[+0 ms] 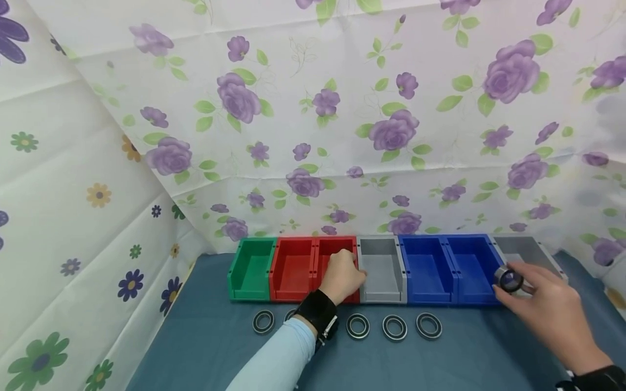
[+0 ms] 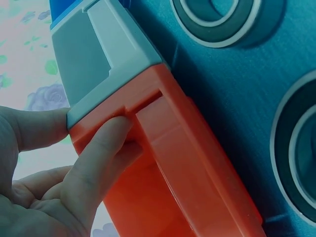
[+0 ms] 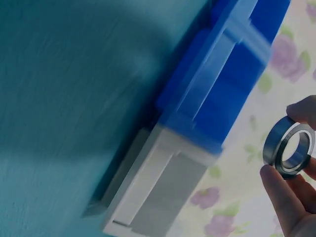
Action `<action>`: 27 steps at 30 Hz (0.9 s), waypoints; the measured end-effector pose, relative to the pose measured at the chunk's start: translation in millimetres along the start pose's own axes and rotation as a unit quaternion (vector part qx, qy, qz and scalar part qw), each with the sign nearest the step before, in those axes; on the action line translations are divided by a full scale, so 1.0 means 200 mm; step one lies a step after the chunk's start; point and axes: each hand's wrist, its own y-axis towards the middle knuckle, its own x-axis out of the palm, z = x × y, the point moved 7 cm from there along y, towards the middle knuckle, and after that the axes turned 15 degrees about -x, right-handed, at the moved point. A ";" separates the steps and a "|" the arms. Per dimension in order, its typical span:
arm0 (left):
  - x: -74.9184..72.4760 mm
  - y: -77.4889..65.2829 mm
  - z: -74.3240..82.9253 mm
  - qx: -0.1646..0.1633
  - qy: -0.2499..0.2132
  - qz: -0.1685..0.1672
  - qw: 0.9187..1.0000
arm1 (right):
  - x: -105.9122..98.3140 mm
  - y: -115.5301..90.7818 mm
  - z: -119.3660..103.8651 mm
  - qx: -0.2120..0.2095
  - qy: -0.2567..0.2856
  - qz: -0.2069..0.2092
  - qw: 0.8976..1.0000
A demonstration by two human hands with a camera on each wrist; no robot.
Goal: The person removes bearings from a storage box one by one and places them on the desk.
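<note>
My right hand [image 1: 555, 307] pinches a ball bearing [image 1: 508, 278] between thumb and fingers, over the front of the right-end grey bin [image 1: 520, 248]. In the right wrist view, the bearing [image 3: 277, 145] is tilted with its bore showing, near the blue bin [image 3: 232, 89]. My left hand [image 1: 342, 277] is at the right-hand red bin [image 1: 326, 247]. The left wrist view shows the thumb and fingers gripping the red bin's wall [image 2: 116, 111], right beside the middle grey bin [image 2: 116, 44]. Part of the red bin's inside is hidden by that hand.
Several bearings lie in a row in front of the bins, including one at the left [image 1: 263, 322] and one at the right [image 1: 429, 326]; my left wrist partly covers another. A green bin [image 1: 251, 266] ends the row, against a flowered cloth [image 1: 313, 136].
</note>
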 end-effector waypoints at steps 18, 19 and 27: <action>-0.01 0.00 0.00 -0.005 -0.004 -0.006 1.000 | 0.23 -0.11 -0.25 -0.038 0.045 -0.141 0.988; -0.01 0.00 0.00 -0.005 -0.003 -0.006 1.000 | 0.25 -0.12 -0.25 -0.037 0.045 -0.146 0.987; 0.00 0.00 -0.01 -0.009 -0.001 -0.007 1.000 | 0.33 -0.17 -0.24 -0.042 0.054 -0.164 0.984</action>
